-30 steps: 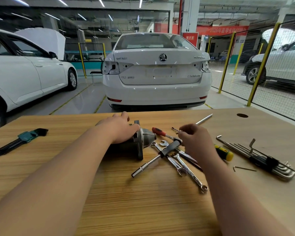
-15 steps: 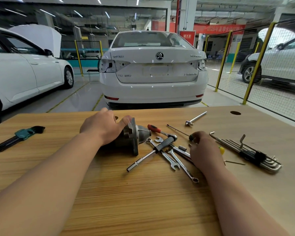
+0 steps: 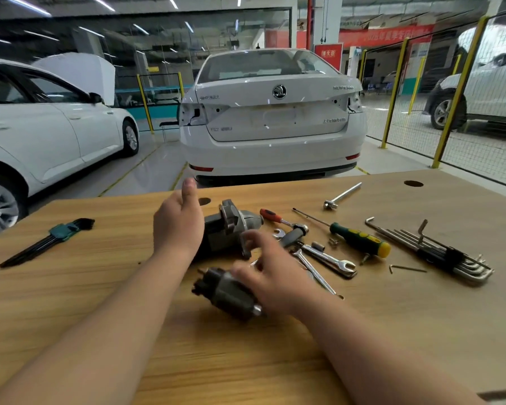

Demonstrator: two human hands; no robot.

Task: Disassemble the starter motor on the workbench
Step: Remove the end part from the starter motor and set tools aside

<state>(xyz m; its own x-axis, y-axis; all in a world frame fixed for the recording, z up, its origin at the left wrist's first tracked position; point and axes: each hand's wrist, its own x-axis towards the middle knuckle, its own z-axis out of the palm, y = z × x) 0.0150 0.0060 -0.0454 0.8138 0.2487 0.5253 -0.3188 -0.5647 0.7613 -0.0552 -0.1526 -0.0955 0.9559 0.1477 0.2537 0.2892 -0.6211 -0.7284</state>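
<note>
Risk sits mostly with the loose cylinder (image 3: 227,292), dark and round, which lies on the wooden surface (image 3: 100,287) just in front of the starter motor (image 3: 231,226); we judge it a part of the motor, perhaps the solenoid. Our right hand (image 3: 270,280) rests against its right end with fingers (image 3: 250,239) spread and blurred, so we cannot tell if it really grips the piece. Our left hand (image 3: 178,226) is on the rear of the motor body, thumb raised, fingers loosely open around the housing, not clamped. The cylinder could roll toward the near edge if the right hand lets it go carelessly. Wrenches (image 3: 327,260), a ratchet (image 3: 284,226) and the green screwdriver (image 3: 360,239) crowd just beside the right hand, and a wide sweep may push small fasteners away.
</note>
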